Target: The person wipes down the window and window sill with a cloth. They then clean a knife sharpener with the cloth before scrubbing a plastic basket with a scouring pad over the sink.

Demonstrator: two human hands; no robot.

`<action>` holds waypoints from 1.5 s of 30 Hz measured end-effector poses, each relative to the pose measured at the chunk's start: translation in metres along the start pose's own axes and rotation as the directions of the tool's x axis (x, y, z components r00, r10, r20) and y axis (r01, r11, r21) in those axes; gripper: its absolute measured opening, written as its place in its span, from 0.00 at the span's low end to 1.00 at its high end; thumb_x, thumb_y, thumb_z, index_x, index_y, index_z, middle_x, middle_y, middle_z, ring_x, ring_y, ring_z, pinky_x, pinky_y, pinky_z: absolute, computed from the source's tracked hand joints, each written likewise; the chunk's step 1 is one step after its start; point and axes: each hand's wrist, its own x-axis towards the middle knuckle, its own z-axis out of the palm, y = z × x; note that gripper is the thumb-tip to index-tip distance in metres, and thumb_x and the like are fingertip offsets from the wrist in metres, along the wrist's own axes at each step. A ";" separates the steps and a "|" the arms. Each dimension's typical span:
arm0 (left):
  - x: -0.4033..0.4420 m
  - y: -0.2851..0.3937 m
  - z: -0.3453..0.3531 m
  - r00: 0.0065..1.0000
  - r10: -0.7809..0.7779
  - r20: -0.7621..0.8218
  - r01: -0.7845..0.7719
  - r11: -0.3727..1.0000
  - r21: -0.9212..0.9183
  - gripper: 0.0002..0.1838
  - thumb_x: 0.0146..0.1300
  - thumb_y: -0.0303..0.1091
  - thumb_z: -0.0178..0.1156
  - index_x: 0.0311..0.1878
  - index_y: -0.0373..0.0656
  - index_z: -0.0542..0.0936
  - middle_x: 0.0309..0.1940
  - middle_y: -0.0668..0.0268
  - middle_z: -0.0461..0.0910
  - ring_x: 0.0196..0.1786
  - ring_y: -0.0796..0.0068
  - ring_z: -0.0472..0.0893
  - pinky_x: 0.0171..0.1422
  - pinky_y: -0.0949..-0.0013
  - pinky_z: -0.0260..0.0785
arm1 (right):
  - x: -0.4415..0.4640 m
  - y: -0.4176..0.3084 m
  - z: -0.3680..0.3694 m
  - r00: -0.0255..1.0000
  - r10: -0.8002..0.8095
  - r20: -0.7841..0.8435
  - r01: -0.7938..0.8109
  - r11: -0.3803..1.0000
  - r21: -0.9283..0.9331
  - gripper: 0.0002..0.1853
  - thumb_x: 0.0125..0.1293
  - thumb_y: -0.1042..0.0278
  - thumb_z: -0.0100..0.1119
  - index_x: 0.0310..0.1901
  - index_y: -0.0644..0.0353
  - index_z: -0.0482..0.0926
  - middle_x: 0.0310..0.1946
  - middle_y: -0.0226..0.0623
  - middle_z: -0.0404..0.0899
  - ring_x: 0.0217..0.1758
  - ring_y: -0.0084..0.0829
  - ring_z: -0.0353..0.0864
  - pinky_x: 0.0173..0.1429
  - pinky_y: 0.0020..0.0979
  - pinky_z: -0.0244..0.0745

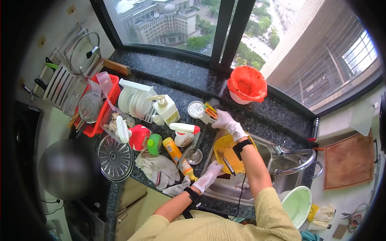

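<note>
My right hand [227,122], in a thin white glove, reaches to the back of the counter. Its fingers are closed at a small holder of orange, yellow and green pieces [210,112]; a dark blurred part shows above, and I cannot make out the exact kind. Beside it stands a round white-lidded tub [196,109]. My left hand [209,176], gloved too, has its fingers closed at the near left rim of a yellow plastic basket [227,146] over the sink. A dark-handled tool [229,166] leans at the basket's near side.
The steel sink [263,150] has a faucet [297,160] at right. Left of my hands are a dish rack [136,100], spray bottles, a yellow-orange bottle [173,150] and rags [159,170]. A red-lined bin [246,86] stands by the window. A green basin [297,207] is lower right.
</note>
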 end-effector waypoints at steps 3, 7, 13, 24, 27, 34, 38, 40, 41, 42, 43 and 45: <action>0.001 -0.001 -0.001 1.000 -0.015 -0.007 0.015 1.000 0.000 0.08 0.66 0.26 0.53 0.47 0.37 0.70 0.43 0.62 0.75 0.45 0.68 0.81 0.49 0.66 0.80 | -0.001 0.024 -0.015 0.993 0.118 -0.017 -0.119 0.986 -0.121 0.34 0.37 0.59 0.69 0.49 0.66 0.74 0.40 0.57 0.81 0.46 0.53 0.81 0.50 0.41 0.77; 0.003 -0.002 -0.002 0.999 -0.043 -0.014 0.043 0.999 0.002 0.08 0.66 0.26 0.52 0.46 0.37 0.69 0.44 0.61 0.75 0.45 0.67 0.81 0.50 0.64 0.80 | 0.009 0.034 -0.024 0.992 0.121 0.042 -0.105 0.957 -0.271 0.32 0.37 0.60 0.71 0.46 0.65 0.75 0.41 0.56 0.81 0.48 0.52 0.80 0.51 0.42 0.75; -0.009 0.011 0.003 0.998 -0.064 -0.005 0.064 0.998 -0.015 0.07 0.66 0.26 0.51 0.46 0.39 0.68 0.45 0.60 0.75 0.48 0.67 0.80 0.55 0.61 0.77 | 0.041 0.018 -0.032 0.980 0.113 0.165 -0.059 0.951 -0.304 0.28 0.37 0.62 0.74 0.44 0.61 0.79 0.42 0.50 0.82 0.51 0.50 0.80 0.52 0.39 0.76; -0.011 0.011 0.003 0.998 -0.064 0.022 0.065 0.997 -0.052 0.09 0.67 0.28 0.51 0.48 0.39 0.68 0.48 0.58 0.76 0.50 0.64 0.81 0.57 0.60 0.76 | 0.035 0.034 -0.019 0.982 -0.183 -0.038 0.169 0.957 -0.234 0.34 0.34 0.58 0.79 0.46 0.61 0.78 0.47 0.50 0.79 0.52 0.48 0.77 0.54 0.41 0.74; -0.014 0.009 0.003 0.998 -0.054 0.015 0.055 0.995 -0.078 0.05 0.65 0.24 0.51 0.42 0.39 0.67 0.42 0.59 0.75 0.46 0.64 0.82 0.53 0.61 0.79 | -0.006 0.035 -0.030 0.963 -0.162 -0.216 0.184 0.979 0.088 0.32 0.44 0.62 0.76 0.53 0.61 0.76 0.47 0.48 0.79 0.52 0.46 0.77 0.56 0.40 0.73; -0.017 -0.005 -0.011 0.999 -0.013 0.032 0.013 1.000 0.000 0.08 0.64 0.26 0.54 0.45 0.40 0.69 0.39 0.64 0.75 0.41 0.69 0.81 0.47 0.66 0.78 | -0.164 0.050 -0.019 0.930 -0.048 -0.363 0.130 0.970 0.205 0.18 0.59 0.61 0.65 0.48 0.63 0.80 0.40 0.48 0.82 0.46 0.46 0.82 0.51 0.37 0.76; -0.021 -0.007 -0.014 1.000 -0.003 0.024 -0.002 0.979 0.206 0.10 0.63 0.26 0.54 0.47 0.39 0.70 0.41 0.64 0.75 0.44 0.68 0.82 0.51 0.65 0.79 | -0.234 0.040 0.042 0.956 0.280 -0.086 -0.269 0.956 0.120 0.23 0.61 0.52 0.64 0.51 0.62 0.79 0.38 0.48 0.84 0.42 0.41 0.84 0.49 0.37 0.77; -0.024 -0.010 -0.011 0.999 0.028 0.026 -0.033 0.978 0.205 0.06 0.63 0.26 0.54 0.42 0.41 0.70 0.38 0.66 0.75 0.41 0.72 0.81 0.46 0.69 0.79 | -0.243 0.017 0.059 0.907 0.387 0.164 -0.403 0.912 0.073 0.24 0.60 0.51 0.64 0.52 0.60 0.79 0.36 0.48 0.84 0.42 0.43 0.84 0.49 0.38 0.76; -0.023 -0.011 -0.013 0.999 0.029 0.018 -0.033 0.964 0.265 0.05 0.63 0.27 0.55 0.41 0.42 0.69 0.38 0.67 0.75 0.40 0.73 0.80 0.45 0.70 0.78 | -0.248 0.019 0.076 0.922 0.358 0.150 -0.372 0.925 0.080 0.22 0.62 0.53 0.61 0.52 0.59 0.78 0.37 0.48 0.84 0.41 0.44 0.84 0.48 0.40 0.76; -0.022 -0.011 -0.014 0.999 0.034 0.008 -0.035 0.945 0.324 0.05 0.64 0.27 0.55 0.40 0.43 0.69 0.37 0.67 0.74 0.39 0.74 0.80 0.43 0.70 0.78 | -0.253 0.026 0.090 0.946 0.318 0.061 -0.324 0.937 0.131 0.21 0.62 0.54 0.60 0.52 0.59 0.78 0.36 0.48 0.84 0.41 0.44 0.84 0.48 0.41 0.75; -0.024 -0.011 -0.013 0.999 0.045 -0.011 -0.040 0.959 0.282 0.06 0.63 0.28 0.56 0.40 0.43 0.69 0.36 0.67 0.75 0.37 0.75 0.79 0.41 0.72 0.77 | -0.255 0.030 0.101 0.960 0.277 -0.028 -0.268 0.947 0.178 0.20 0.63 0.55 0.59 0.51 0.59 0.78 0.36 0.47 0.84 0.40 0.44 0.84 0.48 0.42 0.75; -0.030 -0.014 -0.011 0.997 0.061 -0.054 -0.049 0.980 0.195 0.07 0.62 0.30 0.59 0.39 0.42 0.70 0.34 0.67 0.75 0.33 0.77 0.78 0.36 0.74 0.74 | -0.260 0.028 0.101 0.956 0.266 -0.127 -0.238 0.951 0.196 0.18 0.63 0.60 0.56 0.52 0.60 0.78 0.37 0.47 0.83 0.41 0.45 0.83 0.49 0.42 0.75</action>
